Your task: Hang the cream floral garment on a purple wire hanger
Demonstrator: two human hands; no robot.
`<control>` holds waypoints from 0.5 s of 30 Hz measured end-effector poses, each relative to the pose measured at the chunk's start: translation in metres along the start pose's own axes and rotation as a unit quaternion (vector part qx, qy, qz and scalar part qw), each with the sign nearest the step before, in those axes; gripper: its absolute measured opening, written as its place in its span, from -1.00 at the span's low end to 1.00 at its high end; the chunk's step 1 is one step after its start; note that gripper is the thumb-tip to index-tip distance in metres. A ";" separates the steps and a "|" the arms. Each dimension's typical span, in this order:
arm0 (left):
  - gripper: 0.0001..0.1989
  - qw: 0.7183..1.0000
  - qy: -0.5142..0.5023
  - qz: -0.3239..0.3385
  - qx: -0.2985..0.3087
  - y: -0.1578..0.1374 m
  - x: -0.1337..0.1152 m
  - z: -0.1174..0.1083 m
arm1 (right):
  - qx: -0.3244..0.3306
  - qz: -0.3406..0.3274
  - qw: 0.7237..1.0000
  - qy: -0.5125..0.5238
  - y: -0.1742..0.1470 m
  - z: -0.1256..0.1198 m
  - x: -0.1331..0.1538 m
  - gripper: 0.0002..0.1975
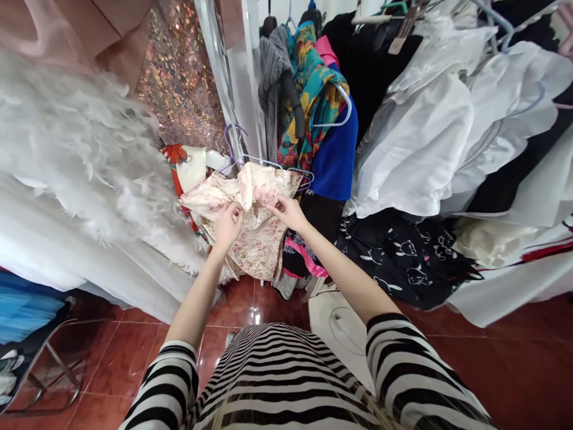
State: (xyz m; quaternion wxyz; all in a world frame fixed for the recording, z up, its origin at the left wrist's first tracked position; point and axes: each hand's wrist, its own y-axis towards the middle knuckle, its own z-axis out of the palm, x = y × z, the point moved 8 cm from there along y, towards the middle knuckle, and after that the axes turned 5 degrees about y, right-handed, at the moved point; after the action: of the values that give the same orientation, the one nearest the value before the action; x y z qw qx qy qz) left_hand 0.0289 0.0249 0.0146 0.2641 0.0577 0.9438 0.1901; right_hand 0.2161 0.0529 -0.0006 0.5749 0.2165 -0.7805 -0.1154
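Observation:
A cream blouse with a pink floral print point(250, 185) hangs in front of me on a hanger. My left hand point(229, 224) has its fingers closed in a pinch on the front fabric, left of the middle. On the other side, my right hand point(289, 214) pinches the same front with thumb and fingers. Between the hands the cloth is gathered and creased. Cream fabric with a smaller reddish print point(259, 248) hangs below; I cannot tell whether it is the same garment. A purple hanger hook point(230, 143) shows behind the blouse.
White feathered clothing point(89, 155) hangs at left, beside a sequined garment point(179, 71). A colourful scarf point(308, 89), blue cloth point(335, 149) and white satin garments point(421, 137) hang at right. Below are a white lidded container point(338, 322) and red tiles point(107, 358). A metal-framed rack point(54, 370) stands lower left.

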 end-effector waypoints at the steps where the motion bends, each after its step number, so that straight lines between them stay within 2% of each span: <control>1: -0.88 1.000 0.003 0.001 0.001 -0.001 0.004 -0.001 | -0.006 -0.009 1.000 -0.011 0.002 -0.001 0.001 -0.70; 4: -0.69 1.000 0.010 -0.001 0.004 -0.003 0.015 -0.003 | -0.024 -0.045 0.997 -0.055 0.012 -0.010 0.006 -0.80; 7: -0.60 1.000 0.014 -0.015 -0.012 -0.001 0.027 -0.009 | -0.058 -0.081 0.986 -0.132 0.023 -0.028 0.010 -0.82; 11: -0.62 0.992 0.011 -0.026 -0.119 0.009 0.045 -0.035 | -0.097 -0.076 0.957 -0.263 0.030 -0.051 0.006 -0.66; 13: -0.62 0.985 0.018 -0.031 -0.169 0.015 0.057 -0.052 | -0.096 -0.062 0.949 -0.293 0.031 -0.056 0.002 -0.60; 15: -0.62 0.981 0.027 -0.044 -0.189 0.023 0.071 -0.066 | -0.096 -0.056 0.946 -0.304 0.030 -0.057 0.001 -0.59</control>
State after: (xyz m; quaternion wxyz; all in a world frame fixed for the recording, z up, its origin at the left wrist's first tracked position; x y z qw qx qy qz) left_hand -0.0664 0.0390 0.0416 0.2528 -0.0400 0.8992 0.3550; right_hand 0.2635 0.0832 0.0309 0.3206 0.1584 -0.8901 -0.2827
